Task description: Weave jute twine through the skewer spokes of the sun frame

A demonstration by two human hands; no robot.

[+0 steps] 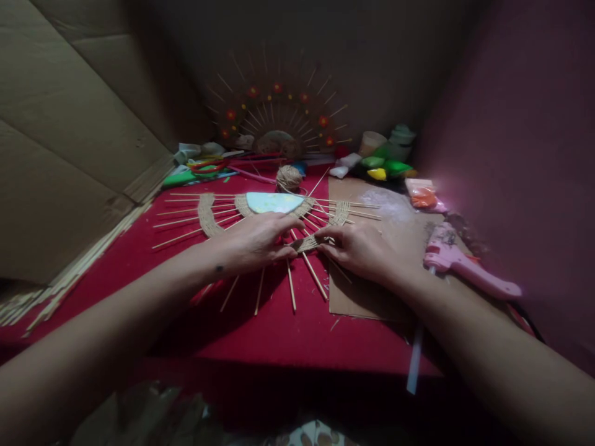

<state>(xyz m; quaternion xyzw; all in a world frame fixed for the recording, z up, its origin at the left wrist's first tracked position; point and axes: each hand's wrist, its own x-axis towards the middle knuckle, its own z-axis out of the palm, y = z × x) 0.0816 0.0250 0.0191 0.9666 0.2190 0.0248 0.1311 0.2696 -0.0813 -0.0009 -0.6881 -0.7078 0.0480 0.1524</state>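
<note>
On the red cloth lies a half-round frame of thin wooden sticks [181, 237], spread like rays from a pale blue half-disc [273, 202]. Woven twine bands [207, 218] cross the sticks in an arc. My left hand [264, 238] reaches over the frame, its fingers closed on the lower part of the outer woven band. Just to the right, my right hand [357, 248] pinches the same band between thumb and fingers. Part of the band shows between both hands; the left hand hides another stretch. Behind the half-disc sits a ball of twine [289, 178].
A pink glue gun [465, 263] with a glue stick lies at right beside a cardboard sheet [367, 297]. Coloured clay packets [390, 168] and a jar [402, 141] stand behind. A finished stick fan with flowers [277, 139] leans at the back. Loose sticks [88, 266] lie left.
</note>
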